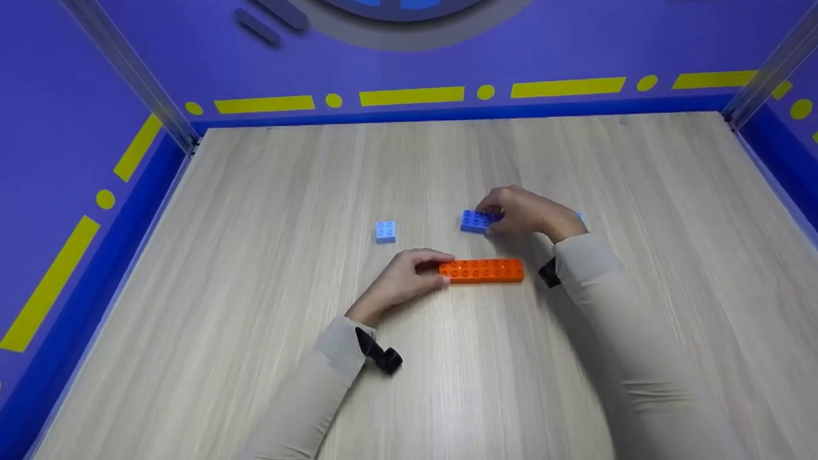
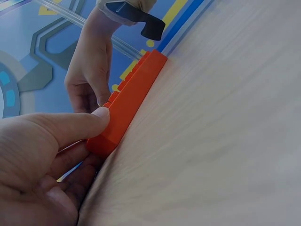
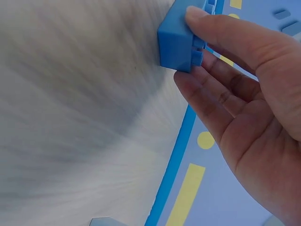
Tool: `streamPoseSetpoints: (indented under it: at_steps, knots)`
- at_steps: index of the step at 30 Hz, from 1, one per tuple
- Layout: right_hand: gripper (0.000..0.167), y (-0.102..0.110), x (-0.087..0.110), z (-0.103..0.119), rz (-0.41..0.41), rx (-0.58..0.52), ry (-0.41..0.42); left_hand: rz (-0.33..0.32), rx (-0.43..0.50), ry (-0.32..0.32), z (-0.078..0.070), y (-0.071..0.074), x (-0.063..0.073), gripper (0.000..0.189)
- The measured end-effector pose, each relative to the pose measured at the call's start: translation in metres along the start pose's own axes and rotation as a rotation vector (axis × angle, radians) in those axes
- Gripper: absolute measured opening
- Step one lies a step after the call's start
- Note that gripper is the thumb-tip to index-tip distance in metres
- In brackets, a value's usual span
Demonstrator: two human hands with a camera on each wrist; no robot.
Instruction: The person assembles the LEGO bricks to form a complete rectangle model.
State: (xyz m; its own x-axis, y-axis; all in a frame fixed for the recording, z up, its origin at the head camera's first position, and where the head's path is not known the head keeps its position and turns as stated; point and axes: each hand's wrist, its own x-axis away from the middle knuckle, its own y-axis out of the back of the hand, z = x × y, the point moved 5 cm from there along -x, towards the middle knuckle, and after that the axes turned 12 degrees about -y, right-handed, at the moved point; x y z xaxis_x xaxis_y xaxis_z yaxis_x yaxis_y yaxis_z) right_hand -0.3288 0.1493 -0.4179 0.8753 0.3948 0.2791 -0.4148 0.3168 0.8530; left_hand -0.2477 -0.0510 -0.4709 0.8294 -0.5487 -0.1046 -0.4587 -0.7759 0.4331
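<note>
My left hand [image 1: 404, 276] pinches the left end of a long orange toy building brick [image 1: 484, 271] lying studs up on the table. In the left wrist view the thumb presses on the side of the orange brick [image 2: 134, 94]. Behind it, my right hand [image 1: 525, 214] grips a shorter blue toy brick [image 1: 474, 221] by its right part. The right wrist view shows the thumb on one side of this blue brick [image 3: 176, 42] and the fingers at its end and far side; its studs are partly hidden by the hand.
Left of the blue brick stands a small light-blue brick [image 1: 385, 232] with studs up. Another light-blue piece [image 1: 580, 217] peeks out behind my right wrist, mostly hidden. Purple-blue panels [image 1: 409, 70] wall in the wooden table [image 1: 287, 191] at the back and sides.
</note>
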Motion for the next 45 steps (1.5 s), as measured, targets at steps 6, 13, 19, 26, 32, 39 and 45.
streamPoseSetpoints:
  at_steps: [6,13,19,26,32,39,45]
  knots:
    - [0.037,-0.001,0.004,0.001,-0.01,0.019,0.041,-0.001,0.017,-0.008,0.0,0.0,0.001,0.04]
    - [0.035,-0.001,0.008,0.003,-0.014,0.028,0.063,-0.004,0.004,-0.012,0.0,0.0,0.001,0.041]
    - [0.034,-0.001,0.012,0.006,-0.015,0.037,0.084,-0.006,0.008,0.002,-0.001,0.0,0.001,0.039]
    - [0.035,-0.001,0.017,0.009,-0.009,0.025,0.06,-0.007,0.005,0.011,0.0,0.0,0.0,0.039]
    - [0.036,-0.001,0.023,0.008,-0.01,0.008,0.046,-0.01,0.009,0.019,0.002,0.0,0.0,0.039]
    - [0.036,0.001,0.03,0.008,-0.021,-0.005,0.067,-0.015,0.02,0.001,0.001,0.0,0.001,0.038]
    - [0.037,0.001,0.035,0.006,-0.011,0.02,0.083,-0.011,0.006,0.0,0.001,0.0,0.001,0.037]
